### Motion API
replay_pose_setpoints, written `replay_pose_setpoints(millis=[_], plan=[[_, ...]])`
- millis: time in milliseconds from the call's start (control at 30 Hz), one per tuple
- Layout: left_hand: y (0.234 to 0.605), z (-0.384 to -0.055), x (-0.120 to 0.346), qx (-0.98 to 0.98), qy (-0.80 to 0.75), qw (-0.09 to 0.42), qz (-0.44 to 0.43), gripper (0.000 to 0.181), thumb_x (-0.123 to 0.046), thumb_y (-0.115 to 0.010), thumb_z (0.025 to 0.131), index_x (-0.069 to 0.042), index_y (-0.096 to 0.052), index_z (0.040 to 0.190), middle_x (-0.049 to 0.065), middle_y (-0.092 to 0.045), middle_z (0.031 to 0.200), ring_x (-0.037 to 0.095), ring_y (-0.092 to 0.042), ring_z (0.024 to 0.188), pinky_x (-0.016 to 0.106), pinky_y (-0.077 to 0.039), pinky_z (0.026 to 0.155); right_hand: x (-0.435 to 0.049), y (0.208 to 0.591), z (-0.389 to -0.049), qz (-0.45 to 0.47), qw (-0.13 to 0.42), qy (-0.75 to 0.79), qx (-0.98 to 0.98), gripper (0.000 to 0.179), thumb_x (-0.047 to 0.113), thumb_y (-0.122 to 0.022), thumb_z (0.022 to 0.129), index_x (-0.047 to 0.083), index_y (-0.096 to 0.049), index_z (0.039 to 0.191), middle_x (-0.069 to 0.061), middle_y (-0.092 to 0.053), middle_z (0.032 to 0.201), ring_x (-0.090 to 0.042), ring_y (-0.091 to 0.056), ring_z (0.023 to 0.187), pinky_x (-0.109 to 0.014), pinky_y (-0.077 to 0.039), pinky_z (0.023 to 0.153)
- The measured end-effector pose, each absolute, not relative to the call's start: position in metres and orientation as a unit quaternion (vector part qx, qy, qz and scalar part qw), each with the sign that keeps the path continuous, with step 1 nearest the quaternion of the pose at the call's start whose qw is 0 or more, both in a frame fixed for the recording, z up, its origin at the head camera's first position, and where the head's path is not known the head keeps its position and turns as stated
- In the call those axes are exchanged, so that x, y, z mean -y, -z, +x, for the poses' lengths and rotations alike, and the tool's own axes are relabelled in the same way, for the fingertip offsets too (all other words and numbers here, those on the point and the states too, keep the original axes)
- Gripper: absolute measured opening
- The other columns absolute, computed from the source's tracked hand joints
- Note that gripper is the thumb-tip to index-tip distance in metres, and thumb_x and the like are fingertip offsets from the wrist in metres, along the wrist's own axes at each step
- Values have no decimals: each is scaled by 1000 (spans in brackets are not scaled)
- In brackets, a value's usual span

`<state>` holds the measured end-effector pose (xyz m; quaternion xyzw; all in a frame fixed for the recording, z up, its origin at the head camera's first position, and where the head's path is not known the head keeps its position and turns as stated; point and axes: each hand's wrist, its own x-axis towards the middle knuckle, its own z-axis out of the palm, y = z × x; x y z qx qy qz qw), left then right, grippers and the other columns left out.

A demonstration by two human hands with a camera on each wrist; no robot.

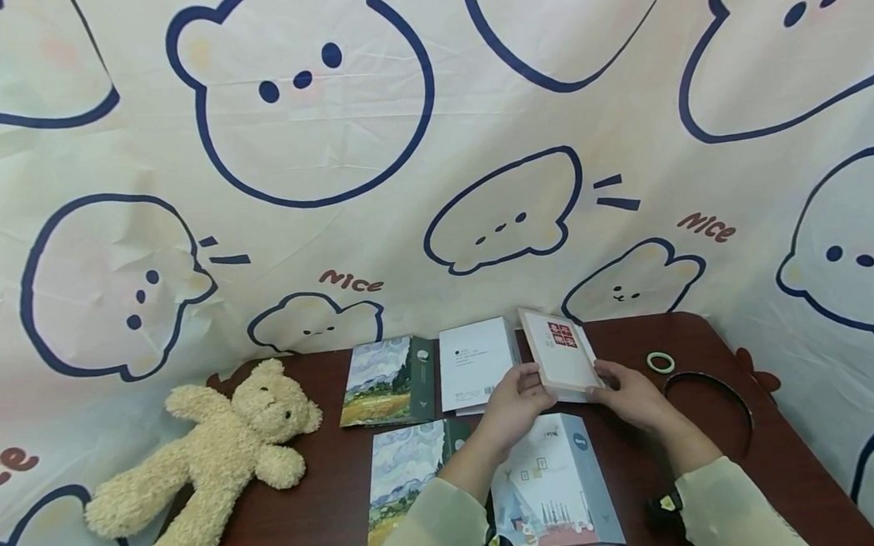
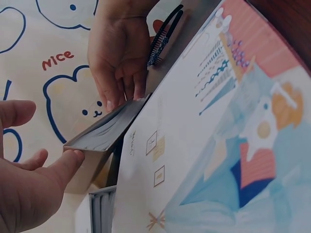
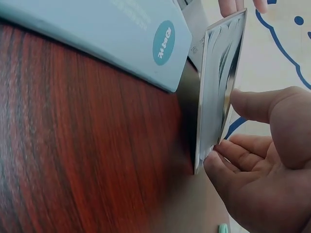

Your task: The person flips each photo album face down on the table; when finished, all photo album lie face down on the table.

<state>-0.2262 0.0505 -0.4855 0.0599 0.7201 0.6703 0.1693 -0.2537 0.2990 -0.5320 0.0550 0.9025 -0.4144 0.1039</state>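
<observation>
A cream-covered book (image 1: 560,357) with a red seal-like print is held between both hands at the back of the table, tilted up. My left hand (image 1: 518,402) holds its near left corner, a fingertip at the corner in the left wrist view. Thumb and fingers of my right hand (image 3: 272,145) pinch the near right corner. Wavy page edges of the book (image 3: 218,82) show in the right wrist view. Just nearer than the hands lies a thick pale-blue illustrated book (image 1: 544,488). A white book (image 1: 476,358) stands close on the left.
Two landscape-painted books, one at the back (image 1: 384,385) and one nearer (image 1: 404,475), are left of centre. A beige teddy bear (image 1: 231,461) lies at the left. On the right are a pale green ring (image 1: 660,363) and a black toothed headband (image 1: 738,401). A printed cloth (image 1: 405,250) hangs behind.
</observation>
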Motion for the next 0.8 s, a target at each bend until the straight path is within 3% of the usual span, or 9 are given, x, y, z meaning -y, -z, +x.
replay_pose_setpoints(millis=[400, 800], plan=[[479, -226, -45, -724, -667, 163, 71, 59, -24, -71, 97, -13, -49, 151, 11, -60, 143, 25, -60, 131, 45, -50, 107, -294, 531, -254, 60, 108, 456, -881, 81, 38, -73, 97, 2, -37, 159, -24, -48, 154, -41, -52, 130, -61, -42, 109], [475, -226, -40, -728, -663, 145, 98, 57, -21, -69, 99, -11, -49, 151, 8, -62, 142, 22, -61, 130, 40, -52, 105, -292, 531, -253, 53, 118, 512, -849, 75, 34, -70, 99, 3, -38, 159, -23, -48, 154, -41, -50, 136, -58, -42, 112]])
